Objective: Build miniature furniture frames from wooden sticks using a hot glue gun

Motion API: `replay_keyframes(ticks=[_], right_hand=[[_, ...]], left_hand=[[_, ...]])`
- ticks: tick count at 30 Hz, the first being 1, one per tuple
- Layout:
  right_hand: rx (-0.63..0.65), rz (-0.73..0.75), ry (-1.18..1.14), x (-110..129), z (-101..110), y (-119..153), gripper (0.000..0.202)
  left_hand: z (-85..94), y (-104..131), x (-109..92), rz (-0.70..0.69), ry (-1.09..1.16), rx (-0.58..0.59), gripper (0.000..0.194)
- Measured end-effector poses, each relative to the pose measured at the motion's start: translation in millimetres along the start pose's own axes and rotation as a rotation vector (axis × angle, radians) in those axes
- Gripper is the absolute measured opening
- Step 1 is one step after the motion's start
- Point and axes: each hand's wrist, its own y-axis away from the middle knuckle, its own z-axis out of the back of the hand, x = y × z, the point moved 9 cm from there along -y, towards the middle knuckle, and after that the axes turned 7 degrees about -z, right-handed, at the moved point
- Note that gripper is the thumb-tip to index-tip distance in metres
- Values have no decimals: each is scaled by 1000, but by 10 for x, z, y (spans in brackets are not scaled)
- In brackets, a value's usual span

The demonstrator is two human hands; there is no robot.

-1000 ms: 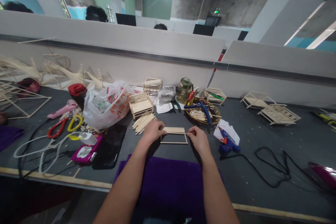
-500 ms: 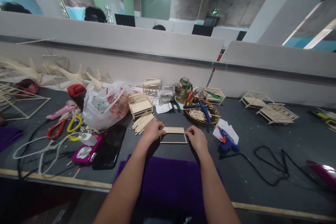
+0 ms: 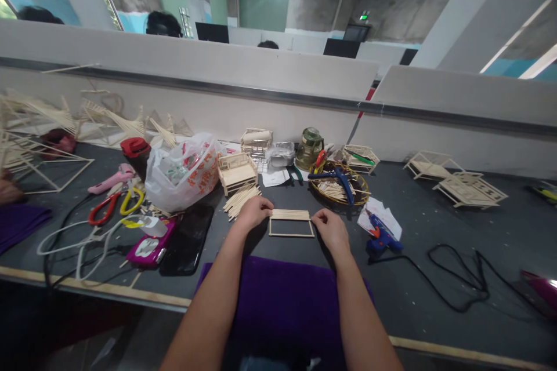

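Observation:
A small rectangular frame of thin wooden sticks (image 3: 291, 236) lies on the dark table in front of me. Several sticks (image 3: 290, 215) sit side by side across its far part, and the near part is hollow. My left hand (image 3: 253, 214) is closed, its thumb and fingertips pinching the frame's far left corner. At the far right side my right hand (image 3: 332, 228) pinches the stick ends in the same way; the exact contact is too small to make out. Just beyond my left hand is a pile of loose sticks (image 3: 242, 201).
A blue glue gun (image 3: 383, 237) lies on paper at right, its cord trailing. Behind are a basket of sticks (image 3: 314, 192), a glass jar (image 3: 310, 148) and a small stick-built bench (image 3: 237, 173). To the left are a plastic bag (image 3: 183, 177), a phone (image 3: 188, 240) and a power strip (image 3: 150, 249).
The whole view has shifted slightly, so things appear a little farther right. Both hands stay at the frame's two sides, and the sticks look unchanged.

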Motion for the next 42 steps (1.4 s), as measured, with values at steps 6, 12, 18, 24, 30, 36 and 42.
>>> replay_keyframes(ticks=[6,12,18,24,30,36,42], right_hand=[[11,-9,23,-8,-13,-1,13],[9,-26,15,-25,-7,-5,14],[19,-35,30,-19,-13,-3,14],[22,-44,49,-31,-24,-15,15],[21,-54,71,-25,-19,-6,15],[19,-37,71,1,-8,5,16],[16,-51,46,-14,5,2,16]], left_hand=[[-11,1,2,7,-38,9,21],[-4,1,-21,-3,-62,16,20],[-4,2,-21,5,-77,13,21],[0,8,-35,8,-94,16,22],[-19,5,-48,-15,-98,23,21],[-12,2,-50,-16,-103,16,22],[-30,-16,17,-28,-32,12,20]])
